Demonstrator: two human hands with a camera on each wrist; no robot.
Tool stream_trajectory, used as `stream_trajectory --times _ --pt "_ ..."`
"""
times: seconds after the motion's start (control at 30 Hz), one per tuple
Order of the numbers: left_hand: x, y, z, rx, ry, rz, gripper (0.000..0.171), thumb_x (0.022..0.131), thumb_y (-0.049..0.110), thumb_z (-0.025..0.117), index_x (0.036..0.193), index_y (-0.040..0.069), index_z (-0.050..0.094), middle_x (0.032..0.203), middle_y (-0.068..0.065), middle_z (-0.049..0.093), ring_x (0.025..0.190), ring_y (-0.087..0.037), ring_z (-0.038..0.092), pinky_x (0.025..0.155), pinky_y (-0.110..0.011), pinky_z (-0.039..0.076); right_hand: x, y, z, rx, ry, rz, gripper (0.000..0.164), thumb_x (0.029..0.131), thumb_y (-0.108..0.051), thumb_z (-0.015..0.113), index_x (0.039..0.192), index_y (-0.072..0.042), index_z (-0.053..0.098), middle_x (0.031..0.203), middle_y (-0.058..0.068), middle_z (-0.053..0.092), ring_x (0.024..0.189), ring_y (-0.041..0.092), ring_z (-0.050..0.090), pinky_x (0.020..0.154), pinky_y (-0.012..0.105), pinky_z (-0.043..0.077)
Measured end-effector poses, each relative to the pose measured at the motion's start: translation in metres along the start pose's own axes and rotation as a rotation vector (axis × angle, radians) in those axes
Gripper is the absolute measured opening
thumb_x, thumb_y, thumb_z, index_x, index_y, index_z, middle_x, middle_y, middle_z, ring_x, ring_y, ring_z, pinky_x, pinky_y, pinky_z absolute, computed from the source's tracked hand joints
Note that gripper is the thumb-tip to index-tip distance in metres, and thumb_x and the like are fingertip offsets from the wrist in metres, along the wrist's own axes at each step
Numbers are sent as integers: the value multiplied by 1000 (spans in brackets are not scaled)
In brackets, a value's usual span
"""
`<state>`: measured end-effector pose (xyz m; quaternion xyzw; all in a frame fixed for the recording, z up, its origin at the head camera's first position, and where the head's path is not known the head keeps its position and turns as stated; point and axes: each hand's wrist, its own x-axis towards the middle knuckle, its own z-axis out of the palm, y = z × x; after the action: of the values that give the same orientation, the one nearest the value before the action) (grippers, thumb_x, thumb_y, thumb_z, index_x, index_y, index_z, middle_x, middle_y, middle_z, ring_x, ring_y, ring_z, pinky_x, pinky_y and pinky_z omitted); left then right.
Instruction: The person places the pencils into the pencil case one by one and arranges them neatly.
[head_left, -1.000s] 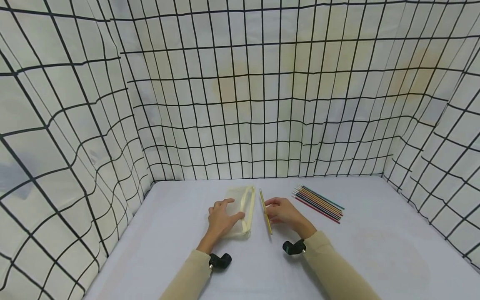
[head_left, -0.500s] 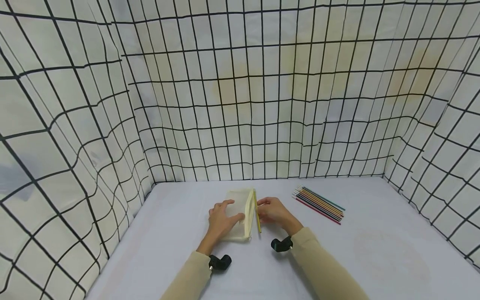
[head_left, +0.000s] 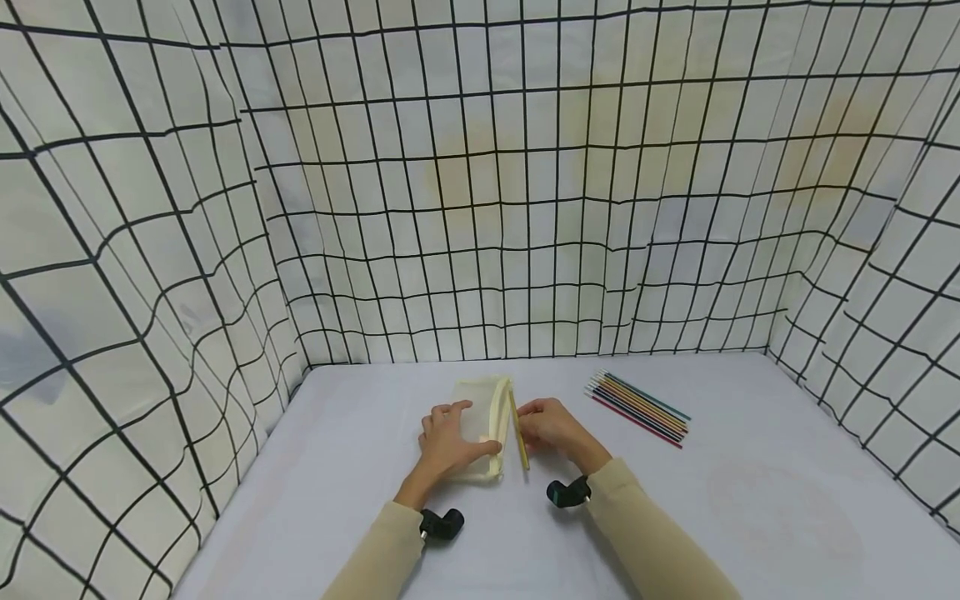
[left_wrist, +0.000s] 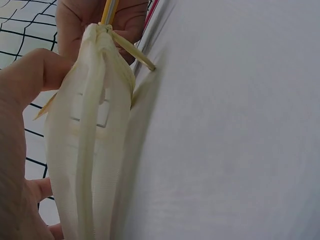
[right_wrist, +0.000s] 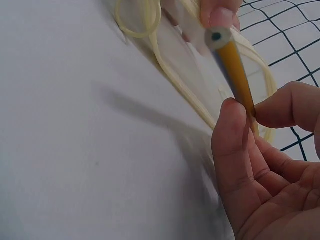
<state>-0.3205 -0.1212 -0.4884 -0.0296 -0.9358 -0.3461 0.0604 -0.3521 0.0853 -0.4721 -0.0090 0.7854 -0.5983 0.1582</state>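
A pale yellow, see-through zip pouch (head_left: 477, 423) lies left of centre on the white table, its opening on the right side. My left hand (head_left: 444, 446) spans it and grips it, thumb at the opening edge. The left wrist view shows the pouch (left_wrist: 112, 170) bulging, with its zip strip running lengthwise. Just right of the opening, my right hand (head_left: 555, 427) pinches a yellow pencil (head_left: 519, 433) between thumb and fingers. Seen from the right wrist, this pencil (right_wrist: 234, 65) has a dark core at its flat end, close to the left thumb (right_wrist: 220, 17).
Several coloured pencils (head_left: 637, 408) lie side by side in a slanted row to the right of the right hand. White walls with a black grid (head_left: 525, 208) rise behind and beside the white table (head_left: 750, 500).
My right hand has carried the yellow pencil leftward to the pouch's opening, then slightly back right. The left thumb has shifted right onto the opening edge.
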Motion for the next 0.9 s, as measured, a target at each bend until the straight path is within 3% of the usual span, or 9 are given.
stream_trajectory --times 0.27,0.57,0.73,0.9 --pt "-1 1 -3 -27 2 2 89 70 48 80 147 16 50 145 -22 41 132 -44 36 104 -64 32 13 -6 10 9 -32 -33 32 91 -10 67 121 2 64 94 9 69 70 14 65 62 26 56" --pt "0 -2 -5 -87 2 -3 83 74 43 77 147 15 50 144 -24 41 131 -44 35 105 -65 30 20 -8 27 40 -13 -26 34 90 -6 64 122 4 60 85 9 66 69 15 64 61 26 57" --pt "-1 -2 -7 -102 12 1 83 76 47 80 146 14 51 144 -25 41 130 -44 35 104 -65 31 21 -8 31 60 -5 -45 31 91 -5 65 120 4 62 85 7 67 64 11 63 60 23 55" --pt "-2 -2 -6 -93 13 -2 93 72 57 85 146 13 50 144 -24 41 130 -43 35 104 -63 31 19 -7 29 66 -30 -73 30 91 -4 64 119 5 64 86 8 70 67 12 67 65 25 57"
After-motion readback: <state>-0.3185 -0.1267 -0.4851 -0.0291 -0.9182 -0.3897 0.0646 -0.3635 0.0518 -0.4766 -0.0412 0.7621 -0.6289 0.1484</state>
